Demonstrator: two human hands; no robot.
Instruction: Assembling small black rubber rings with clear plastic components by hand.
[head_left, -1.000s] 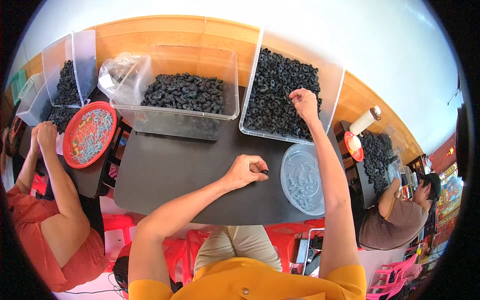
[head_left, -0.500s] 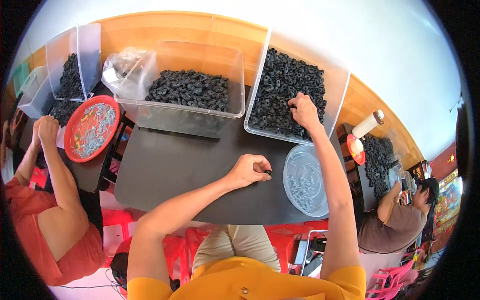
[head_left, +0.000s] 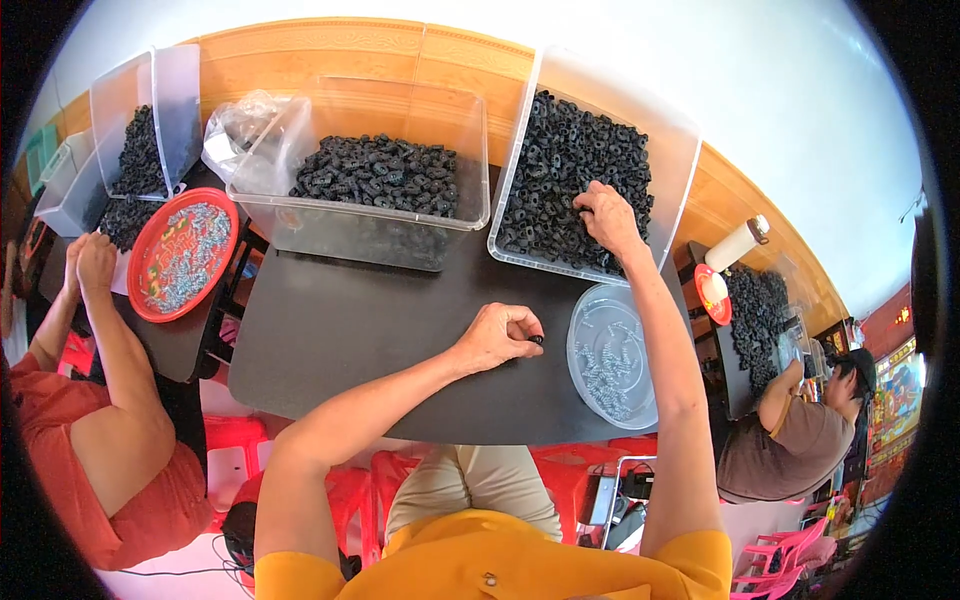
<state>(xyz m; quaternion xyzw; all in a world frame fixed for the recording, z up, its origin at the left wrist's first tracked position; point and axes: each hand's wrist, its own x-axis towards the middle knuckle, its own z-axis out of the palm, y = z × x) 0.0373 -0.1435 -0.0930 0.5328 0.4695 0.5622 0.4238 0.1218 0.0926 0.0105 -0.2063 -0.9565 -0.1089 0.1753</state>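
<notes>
Over the dark table, my left hand (head_left: 498, 336) pinches a small black plastic part (head_left: 537, 340) between thumb and fingertips. My right hand (head_left: 610, 218) reaches into the clear bin at the right (head_left: 672, 180), which holds a heap of black plastic parts (head_left: 570, 150). Its fingers are closed at the heap's surface on one black part, mostly covered by the fingertips. Below my right forearm sits a round clear lid or tray (head_left: 592, 318) with many small silvery screw-like pieces (head_left: 610, 370).
A second clear bin (head_left: 350, 235) of black parts (head_left: 380, 175) stands at the table's back left, beside a clear plastic bag (head_left: 240, 130). Farther left, a person in red sits by a red tray (head_left: 150, 300) of silvery pieces. Another person works at the right near a white bottle (head_left: 737, 245).
My right hand's fingers have drawn together slightly in the heap, and a dark part now shows at their tips. My left hand stays almost where it was.
</notes>
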